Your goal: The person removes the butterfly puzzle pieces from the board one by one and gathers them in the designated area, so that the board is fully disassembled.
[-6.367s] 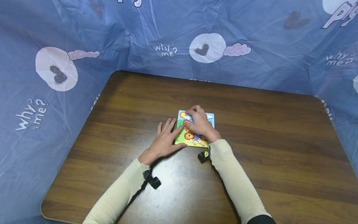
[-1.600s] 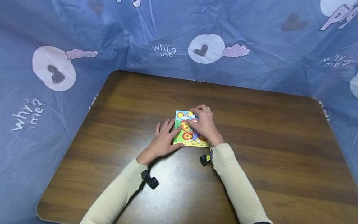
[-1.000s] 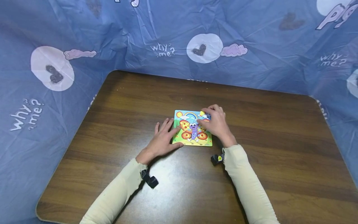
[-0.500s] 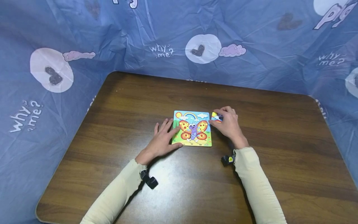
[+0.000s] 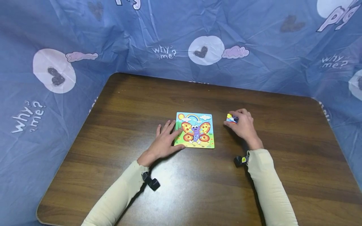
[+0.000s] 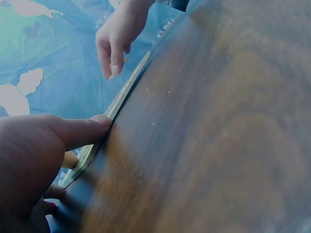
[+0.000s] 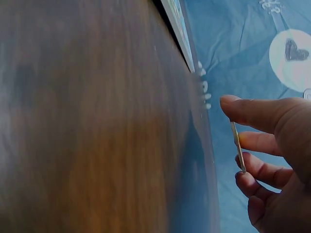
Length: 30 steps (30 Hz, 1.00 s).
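A square butterfly puzzle board (image 5: 207,146) lies flat on the table, its picture of butterfly, sun, rainbow and clouds in plain sight in the head view. At its left side my left hand (image 5: 164,142) rests with spread fingers, thumb on the near edge and index finger over the left border. To the right of the board, my right hand (image 5: 244,125) pinches a small puzzle piece (image 5: 230,119) with blue, yellow and red on it. Seen edge-on in the right wrist view, the thin puzzle piece (image 7: 238,145) sits between thumb and fingertips, above the tabletop.
The brown wooden table (image 5: 135,106) has rounded corners and a few tiny pale specks near its back. A blue printed cloth (image 5: 158,28) hangs behind it and at the sides. A black camera (image 5: 240,161) is strapped to the right wrist, another (image 5: 153,184) to the left.
From over the board, my right hand has moved off to the right with the puzzle piece, uncovering the butterfly picture. My left hand has stayed at the board's left side.
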### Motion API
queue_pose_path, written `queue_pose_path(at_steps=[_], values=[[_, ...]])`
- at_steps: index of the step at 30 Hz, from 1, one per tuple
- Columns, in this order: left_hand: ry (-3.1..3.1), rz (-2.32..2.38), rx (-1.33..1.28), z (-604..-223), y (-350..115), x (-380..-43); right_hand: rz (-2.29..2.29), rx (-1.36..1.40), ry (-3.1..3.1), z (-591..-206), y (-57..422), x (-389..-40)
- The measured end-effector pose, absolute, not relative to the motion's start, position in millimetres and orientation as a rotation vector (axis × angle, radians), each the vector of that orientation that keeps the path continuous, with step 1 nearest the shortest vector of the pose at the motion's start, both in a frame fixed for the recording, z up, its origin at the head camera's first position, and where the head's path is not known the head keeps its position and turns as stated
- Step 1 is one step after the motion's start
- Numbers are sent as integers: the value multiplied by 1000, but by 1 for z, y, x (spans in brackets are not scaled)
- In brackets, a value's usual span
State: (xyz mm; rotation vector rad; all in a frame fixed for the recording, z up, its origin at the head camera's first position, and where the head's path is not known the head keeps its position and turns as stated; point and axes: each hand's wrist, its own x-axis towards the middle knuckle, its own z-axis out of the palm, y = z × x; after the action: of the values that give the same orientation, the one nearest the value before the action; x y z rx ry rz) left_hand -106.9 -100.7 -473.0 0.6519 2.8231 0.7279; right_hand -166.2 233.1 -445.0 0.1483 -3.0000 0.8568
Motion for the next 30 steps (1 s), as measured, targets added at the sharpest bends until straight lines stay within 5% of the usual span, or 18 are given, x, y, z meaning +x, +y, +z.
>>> queue_pose_path(at_steps=[30], values=[[2813, 699, 661, -472, -101, -107, 805, 126, -3153, -456, 249, -173]])
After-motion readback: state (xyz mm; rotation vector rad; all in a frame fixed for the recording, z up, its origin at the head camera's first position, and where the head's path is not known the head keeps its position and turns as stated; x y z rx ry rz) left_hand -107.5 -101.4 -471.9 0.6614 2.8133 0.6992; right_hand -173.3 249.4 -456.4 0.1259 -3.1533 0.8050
